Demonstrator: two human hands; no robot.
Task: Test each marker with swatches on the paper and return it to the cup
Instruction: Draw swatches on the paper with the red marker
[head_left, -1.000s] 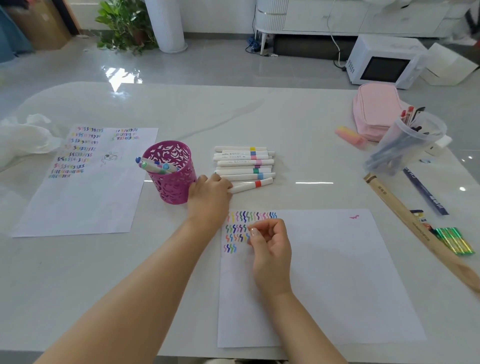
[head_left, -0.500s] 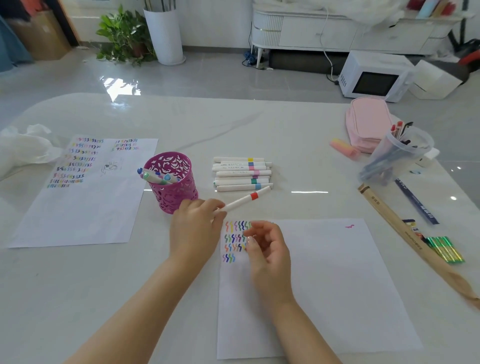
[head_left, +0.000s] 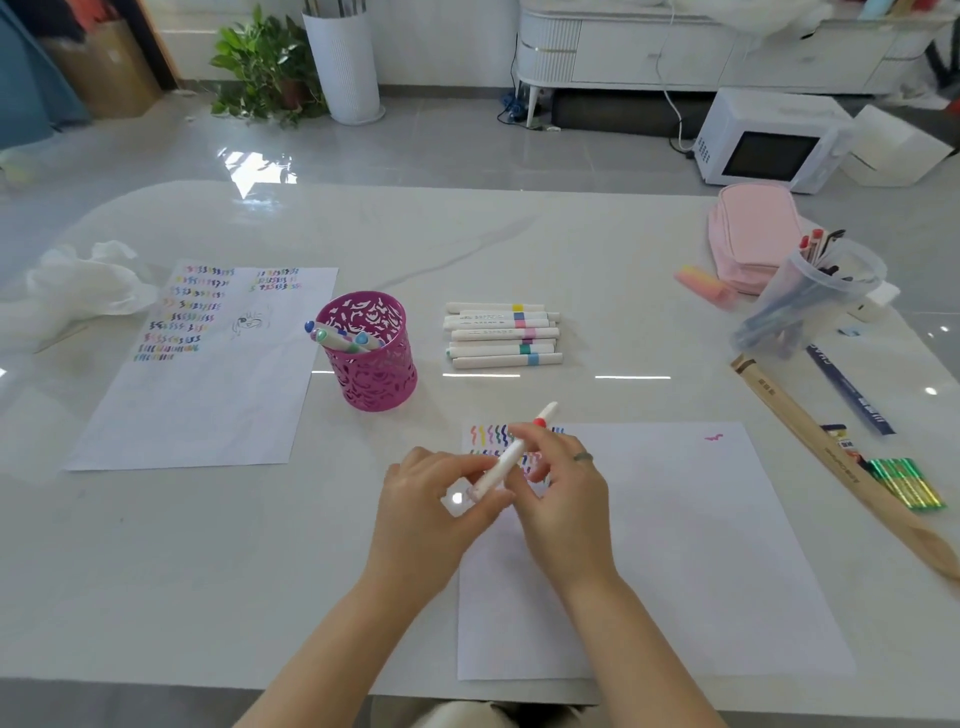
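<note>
Fingers (head_left: 550, 452) first: pinched the marker (head_left: 511, 456) in both, left hand (head_left: 431, 499) at the near cap (head_left: 464, 498), right hand (head_left: 566, 499) mid-barrel, above the paper's (head_left: 675, 545) far-left swatches (head_left: 488, 434). Probably needed a straight, steady cap pull.

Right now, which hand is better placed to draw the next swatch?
Right, likely: the right hand grips the red-banded marker above the swatch rows on the paper; the left hand only pinches its near end, mostly beside the sheet.

Bare tabletop (head_left: 441, 402) between pink cup (head_left: 371, 358) and swatch paper (head_left: 649, 545), marker row (head_left: 501, 335) close on the cup's right.
</note>
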